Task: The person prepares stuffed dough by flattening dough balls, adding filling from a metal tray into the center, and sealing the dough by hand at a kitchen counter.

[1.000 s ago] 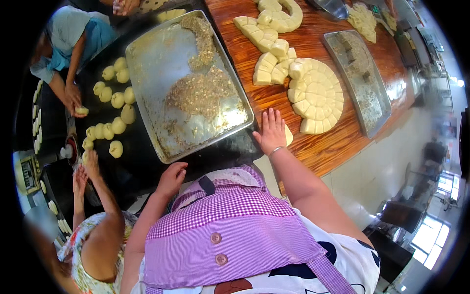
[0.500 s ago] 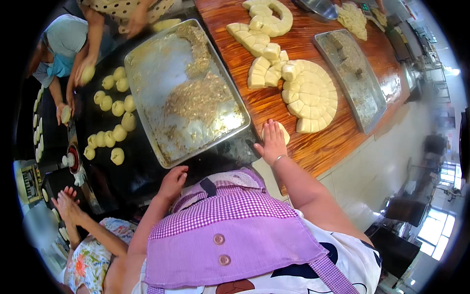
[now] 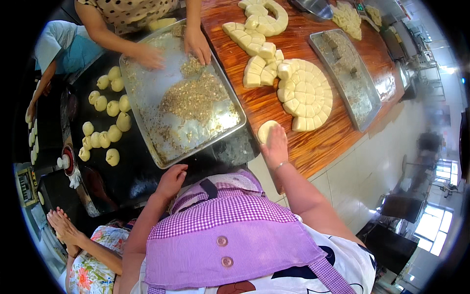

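My right hand [image 3: 275, 147] lies flat on the near edge of the wooden table, fingers stretched out. Its fingertips touch the right side of a small round flattened piece of dough [image 3: 265, 131], partly covering it. My left hand [image 3: 172, 179] is loosely curled by the near edge of a large metal tray [image 3: 155, 156], with nothing visible in it. Crumbly brown filling [image 3: 193, 98] lies heaped in that tray. To the right of the flattened piece, cut dough chunks [image 3: 306, 95] sit packed in a round cluster.
A co-worker's hands [image 3: 196, 46] reach into the tray's far end. Several dough balls [image 3: 112, 108] line the black surface at left. A second metal tray [image 3: 364, 115] lies along the table's right side. Another person's joined hands [image 3: 63, 226] are at lower left. A metal bowl [image 3: 318, 9] stands at the back.
My right hand has slid off the top of the dough disc toward its near right side, showing more of it. A co-worker's hands have come into the tray's filling. My left hand stays put.
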The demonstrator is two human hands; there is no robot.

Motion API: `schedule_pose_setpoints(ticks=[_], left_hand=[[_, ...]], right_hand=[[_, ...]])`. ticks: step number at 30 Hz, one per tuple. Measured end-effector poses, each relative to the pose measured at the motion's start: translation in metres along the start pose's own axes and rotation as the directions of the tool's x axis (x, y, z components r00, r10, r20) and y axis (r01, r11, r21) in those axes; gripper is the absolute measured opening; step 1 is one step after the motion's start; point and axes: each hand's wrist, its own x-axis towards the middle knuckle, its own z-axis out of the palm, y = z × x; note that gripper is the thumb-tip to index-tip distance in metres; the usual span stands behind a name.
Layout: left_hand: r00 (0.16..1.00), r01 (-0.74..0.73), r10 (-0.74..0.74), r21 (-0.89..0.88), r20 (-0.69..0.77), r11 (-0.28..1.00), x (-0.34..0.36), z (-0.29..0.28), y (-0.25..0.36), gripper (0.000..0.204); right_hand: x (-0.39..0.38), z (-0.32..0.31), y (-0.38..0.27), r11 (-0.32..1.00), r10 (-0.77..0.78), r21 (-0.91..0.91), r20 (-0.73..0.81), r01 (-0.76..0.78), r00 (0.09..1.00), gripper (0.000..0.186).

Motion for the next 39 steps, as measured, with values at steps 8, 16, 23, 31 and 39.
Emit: schedule_pose_setpoints(ticks=[8,16,23,31,39], left_hand=[[1.000,-0.004,0.000,-0.174,-0.023,0.985,0.011,0.002,0.003,0.027],[0.999,0.039,-0.034,-0.549,0.018,0.835,0.059,0.010,0.030,0.029],[0.920,0.371,0.039,-0.836,0.390,-0.404,0.071,0.020,0.046,0.071],[0.961,0.195,-0.072,-0.837,0.268,-0.512,0.038,-0.027,0.057,0.083],[0.939,-0.044,-0.297,-0.796,0.174,-0.604,0.021,-0.023,0.028,0.074]], right_hand=[[0.017,0.025,0.012,0.150,0.858,0.887,0.102,-0.436,0.503,0.064],[0.021,0.005,0.003,0.714,0.462,0.632,-0.100,-0.303,0.881,0.013],[0.025,-0.063,-0.156,0.117,0.021,0.912,0.394,-0.394,0.919,0.023],[0.082,0.009,-0.164,0.227,0.126,0.880,0.399,-0.417,0.908,0.041],[0.110,0.066,-0.202,0.284,0.189,0.844,0.416,-0.455,0.889,0.058]])
